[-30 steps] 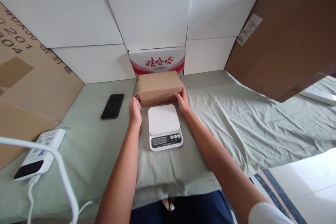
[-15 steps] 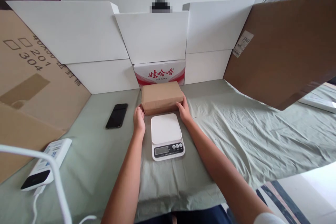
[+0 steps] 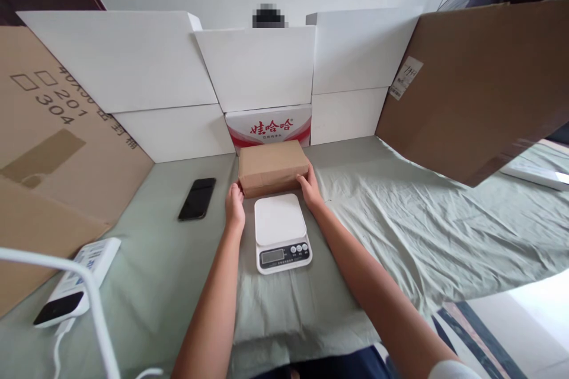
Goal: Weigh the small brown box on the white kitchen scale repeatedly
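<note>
The small brown box sits upright just behind the kitchen scale, one long side facing the person; whether its base bears fully on the green cloth cannot be told. The grip is two-handed and holds the box by its ends: the left hand cups the near lower left corner, while the right hand wraps the right end, thumb on the front face. How hard the fingers press is not visible.

For a good hold, press evenly from both ends, keep the two hands level so the box does not tip, and avoid denting the cardboard. The forearms flank the scale, so they are best kept wide of it. The printed carton stands close behind the box, and the phone lies well clear, left of the left hand.
</note>
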Demonstrator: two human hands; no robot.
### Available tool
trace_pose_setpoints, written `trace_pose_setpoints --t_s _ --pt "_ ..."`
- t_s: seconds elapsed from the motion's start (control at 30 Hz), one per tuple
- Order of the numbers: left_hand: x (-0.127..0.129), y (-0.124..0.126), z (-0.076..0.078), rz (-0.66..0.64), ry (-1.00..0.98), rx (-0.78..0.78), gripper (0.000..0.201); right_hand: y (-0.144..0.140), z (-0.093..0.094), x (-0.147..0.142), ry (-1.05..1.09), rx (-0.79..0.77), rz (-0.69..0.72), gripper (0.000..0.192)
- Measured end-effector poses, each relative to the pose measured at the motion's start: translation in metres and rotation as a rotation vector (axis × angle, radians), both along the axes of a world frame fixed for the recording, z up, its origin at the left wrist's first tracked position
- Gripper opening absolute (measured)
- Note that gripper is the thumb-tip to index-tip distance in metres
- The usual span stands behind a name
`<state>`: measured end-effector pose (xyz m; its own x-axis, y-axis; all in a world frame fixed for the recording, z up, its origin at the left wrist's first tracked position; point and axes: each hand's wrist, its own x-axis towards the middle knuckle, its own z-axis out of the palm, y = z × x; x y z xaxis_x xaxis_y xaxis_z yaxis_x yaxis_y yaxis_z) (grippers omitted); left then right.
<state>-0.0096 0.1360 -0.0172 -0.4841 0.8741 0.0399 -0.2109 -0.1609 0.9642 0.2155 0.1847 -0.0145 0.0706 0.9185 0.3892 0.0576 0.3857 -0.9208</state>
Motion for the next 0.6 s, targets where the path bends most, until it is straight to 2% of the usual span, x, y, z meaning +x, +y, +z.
trace_pose_setpoints --t_s 0.2,0.33,0.5,0.6 --pt "-0.002 -0.001 0.001 0.002 -0.005 -0.038 0.049 0.000 0.001 0.000 -0.009 -0.013 0.002 0.076" --pt "-0.004 0.002 -0.003 -0.008 0.021 0.004 0.052 0.000 0.000 0.001 -0.007 -0.011 0.001 0.074" --pt "-0.003 0.000 -0.007 -0.011 0.153 0.054 0.048 -0.005 0.002 -0.001 -0.024 0.034 0.018 0.077" --pt "-0.003 -0.009 0.001 0.017 0.235 0.109 0.045 -0.011 0.007 -0.001 -0.025 0.114 0.014 0.082"
